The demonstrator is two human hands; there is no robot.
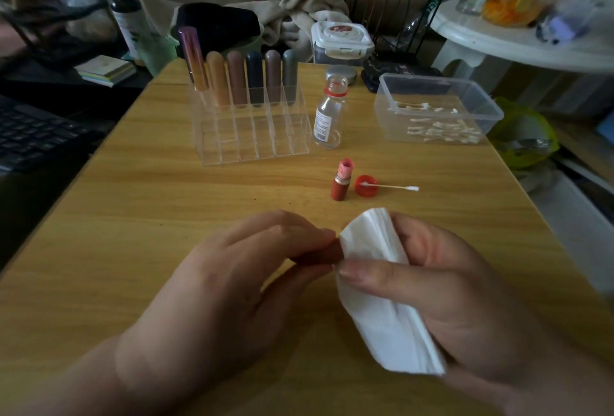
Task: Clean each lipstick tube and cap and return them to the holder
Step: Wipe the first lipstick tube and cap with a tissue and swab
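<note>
On the far left sits a dark keyboard (33,136), just off the table (133,216). Next comes the clear holder (252,146), with 6 lipsticks (236,80) standing in its back row and the front slots bare.

Near the front, the left hand (239,276) has its fingers curled round a small dark red cap (329,254) and pinches it tight. Only the end of the cap peeks out.

Past the cap, farther back on the table, the open lipstick tube (342,179) stands up by itself with its pink tip showing. Behind it stands a little bottle (329,113) with no lid on. A red lid (365,185) lies just beside the tube, and a cotton swab (392,187) rests with 1 end in it.

The right hand (458,289) grips a folded white tissue (382,326), thumb on top, and presses it against the end of the cap. On the far right is a clear box (435,110) of more swabs.

What could go wrong? The cap is small and could pop out if the tissue rubs too hard. A bump could tip the bare tube and smear the table. The open bottle could spill if a hand knocks it.
</note>
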